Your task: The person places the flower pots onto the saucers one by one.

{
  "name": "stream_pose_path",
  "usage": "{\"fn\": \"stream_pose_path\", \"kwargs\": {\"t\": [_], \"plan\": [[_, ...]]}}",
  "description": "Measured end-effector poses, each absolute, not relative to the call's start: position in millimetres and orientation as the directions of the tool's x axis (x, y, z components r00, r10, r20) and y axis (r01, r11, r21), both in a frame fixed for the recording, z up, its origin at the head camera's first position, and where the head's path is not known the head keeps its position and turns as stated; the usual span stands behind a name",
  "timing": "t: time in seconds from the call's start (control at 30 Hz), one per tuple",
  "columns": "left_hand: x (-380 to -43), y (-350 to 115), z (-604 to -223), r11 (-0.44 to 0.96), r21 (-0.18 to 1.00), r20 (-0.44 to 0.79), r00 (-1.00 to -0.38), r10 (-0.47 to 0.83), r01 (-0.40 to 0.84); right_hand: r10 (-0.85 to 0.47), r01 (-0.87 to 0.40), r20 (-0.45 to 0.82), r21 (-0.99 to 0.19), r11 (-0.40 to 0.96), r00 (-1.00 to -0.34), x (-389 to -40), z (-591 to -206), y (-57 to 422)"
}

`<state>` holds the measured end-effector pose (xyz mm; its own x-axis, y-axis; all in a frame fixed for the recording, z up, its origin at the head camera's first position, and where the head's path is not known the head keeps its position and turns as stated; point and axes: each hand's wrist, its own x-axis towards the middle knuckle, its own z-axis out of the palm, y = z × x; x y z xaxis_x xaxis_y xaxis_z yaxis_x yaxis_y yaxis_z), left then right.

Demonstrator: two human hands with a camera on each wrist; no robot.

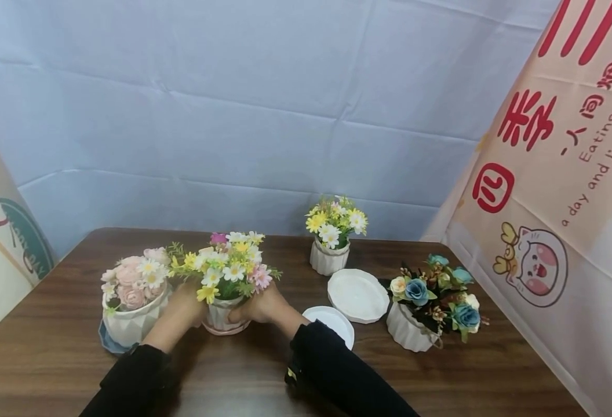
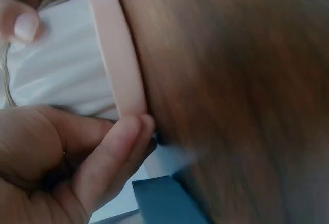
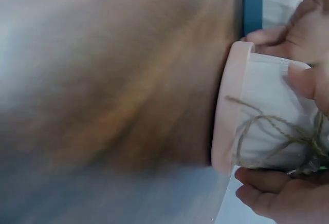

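Observation:
A white ribbed pot [image 1: 217,317] of yellow, white and pink flowers [image 1: 235,271] stands upright on a pink saucer [image 2: 121,54], left of the table's middle. My right hand [image 1: 265,304] grips the pot from the right, thumb on its wall and fingers round the other side, as the right wrist view shows. On the left, my left hand [image 1: 187,302] has curled fingers at the saucer's rim and seems to pinch it. Twine [image 3: 272,124] tied in a bow hangs on the pot. In the head view, flowers cover part of the left hand.
A white pot [image 1: 134,324] of pink flowers stands on a blue saucer [image 1: 109,341] at left. Two white saucers [image 1: 358,295] [image 1: 332,321] lie right of my hands. Behind them is a yellow-and-white flower pot [image 1: 329,259]; a blue-flower pot [image 1: 409,330] sits at right.

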<state>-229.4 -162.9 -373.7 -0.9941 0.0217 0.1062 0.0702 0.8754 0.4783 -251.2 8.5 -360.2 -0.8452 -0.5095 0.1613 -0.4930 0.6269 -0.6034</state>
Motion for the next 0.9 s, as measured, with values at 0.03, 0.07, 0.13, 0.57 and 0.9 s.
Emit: {"fn": "stream_pose_path", "kwargs": {"t": [0.03,0.07,0.13,0.57,0.9], "plan": [[-231.4,-162.1,-375.0,0.872,0.484,0.118,-0.993,0.014,0.07,-0.509,-0.494,0.165,-0.605,0.624,-0.845,-254.0,-360.1,8.0],[-233.5,-161.3,-376.1,0.87,0.488,0.13,-0.992,0.006,0.069,-0.508,-0.494,0.167,-0.607,0.622,-0.845,-257.1,-360.3,7.5],[-237.7,-159.5,-377.7,0.873,0.483,0.149,-0.989,-0.005,0.069,-0.506,-0.493,0.165,-0.602,0.629,-0.846,-262.6,-360.1,6.7],[-252.0,-159.3,-379.3,0.909,0.402,0.277,-0.961,-0.004,0.112,-0.467,-0.457,0.182,-0.668,0.587,-0.865,-287.4,-369.2,-1.9],[-262.2,-160.1,-380.5,0.9,0.429,0.252,-0.967,-0.033,0.081,-0.368,-0.313,0.098,-0.744,0.59,-0.925,-293.0,-375.1,-5.9]]}}
